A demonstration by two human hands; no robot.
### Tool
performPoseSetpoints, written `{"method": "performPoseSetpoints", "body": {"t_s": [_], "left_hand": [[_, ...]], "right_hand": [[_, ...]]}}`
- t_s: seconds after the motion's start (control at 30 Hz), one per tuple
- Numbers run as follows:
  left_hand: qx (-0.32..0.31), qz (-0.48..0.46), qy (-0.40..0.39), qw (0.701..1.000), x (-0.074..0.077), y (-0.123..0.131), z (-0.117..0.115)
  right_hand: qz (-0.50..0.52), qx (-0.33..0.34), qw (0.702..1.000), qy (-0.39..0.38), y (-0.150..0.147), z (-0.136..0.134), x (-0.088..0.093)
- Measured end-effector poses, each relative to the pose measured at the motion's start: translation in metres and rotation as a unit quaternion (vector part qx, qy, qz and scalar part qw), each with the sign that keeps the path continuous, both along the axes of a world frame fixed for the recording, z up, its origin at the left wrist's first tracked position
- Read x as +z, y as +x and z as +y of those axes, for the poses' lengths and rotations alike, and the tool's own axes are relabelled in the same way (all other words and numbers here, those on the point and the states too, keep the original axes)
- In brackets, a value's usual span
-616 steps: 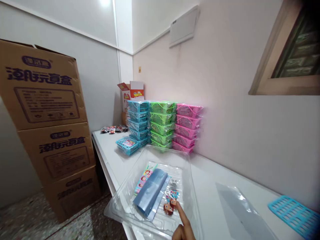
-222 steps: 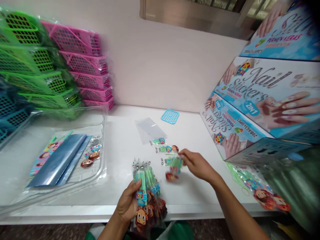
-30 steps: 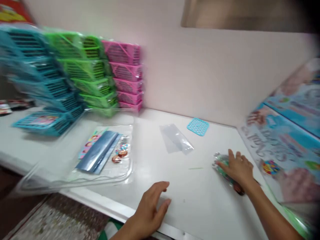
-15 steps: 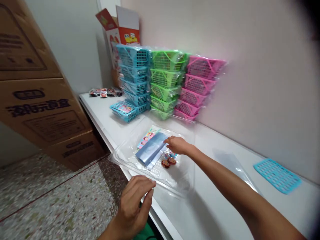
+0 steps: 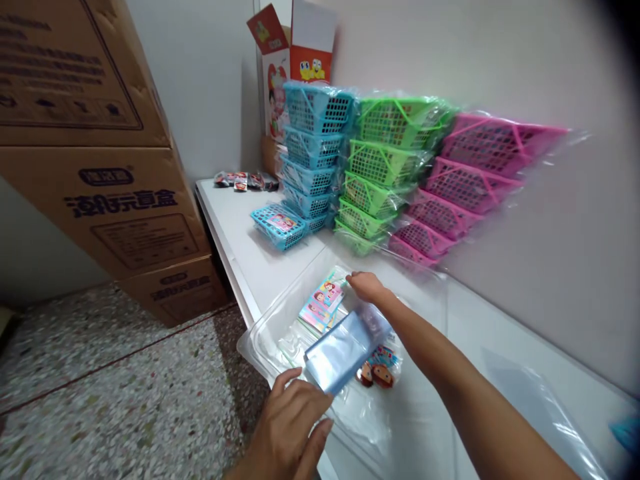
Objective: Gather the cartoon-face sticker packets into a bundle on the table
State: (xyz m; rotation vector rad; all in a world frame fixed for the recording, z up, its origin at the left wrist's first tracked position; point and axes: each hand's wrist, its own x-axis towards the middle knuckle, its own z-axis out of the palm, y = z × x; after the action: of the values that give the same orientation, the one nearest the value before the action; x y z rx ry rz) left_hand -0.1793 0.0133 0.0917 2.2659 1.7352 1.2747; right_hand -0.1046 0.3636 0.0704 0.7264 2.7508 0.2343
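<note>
A clear plastic tray (image 5: 260, 333) lies on the white table. In it are printed cartoon cards (image 5: 320, 303), a folded sheet of bluish clear film (image 5: 340, 353) and a small clear bag with brown-haired figure pieces (image 5: 383, 375). My right hand (image 5: 373, 290) reaches across the tray, fingertips drawn together beside the upper corner of the cards; what they pinch, if anything, is hidden. My left hand (image 5: 295, 423) is at the tray's near edge, thumb apart from the bent fingers, close to the film's near end; whether it touches the film I cannot tell.
Wrapped baskets stand in blue (image 5: 317, 110), green (image 5: 385, 160) and pink (image 5: 475, 183) stacks along the wall. One wrapped blue basket (image 5: 280, 223) lies before them. Small packets (image 5: 245, 180) and an open red box (image 5: 310, 67) are behind. Cartons (image 5: 130, 207) stand left; clear plastic sheeting (image 5: 540, 407) lies right.
The bluish film has shifted off the cards toward my left hand, uncovering more of them. My right hand has moved from the film to the cards' far corner. The camera view has shifted.
</note>
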Motion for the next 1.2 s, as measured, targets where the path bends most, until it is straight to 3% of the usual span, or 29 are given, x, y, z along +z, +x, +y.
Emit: {"method": "performPoseSetpoints", "body": {"t_s": [0.17,0.43,0.63,0.8,0.93,1.07,1.2], "left_hand": [[0.011,0.012,0.038,0.999,-0.014,-0.004,0.01],[0.053,0.016,0.121,0.991,-0.012,-0.003,0.02],[0.043,0.001,0.115,0.992,-0.009,-0.005,0.021],[0.034,-0.005,0.089,0.995,-0.011,-0.006,0.021],[0.02,-0.044,0.063,0.997,-0.007,-0.009,0.013],[-0.023,-0.06,-0.047,0.997,0.023,-0.026,0.011],[0.089,-0.191,-0.146,0.966,0.054,-0.048,0.046]], "right_hand": [[-0.03,0.092,0.995,-0.005,-0.014,0.019,-0.011],[-0.055,0.177,0.983,-0.015,-0.05,0.032,-0.009],[-0.075,0.165,0.983,-0.014,-0.079,0.016,-0.019],[-0.06,0.105,0.993,-0.006,-0.078,0.01,-0.024],[-0.027,0.056,0.998,-0.026,-0.061,0.016,-0.01],[0.046,0.001,0.997,-0.068,-0.029,0.014,0.02],[0.119,0.012,0.978,-0.17,-0.007,-0.029,0.055]]}}
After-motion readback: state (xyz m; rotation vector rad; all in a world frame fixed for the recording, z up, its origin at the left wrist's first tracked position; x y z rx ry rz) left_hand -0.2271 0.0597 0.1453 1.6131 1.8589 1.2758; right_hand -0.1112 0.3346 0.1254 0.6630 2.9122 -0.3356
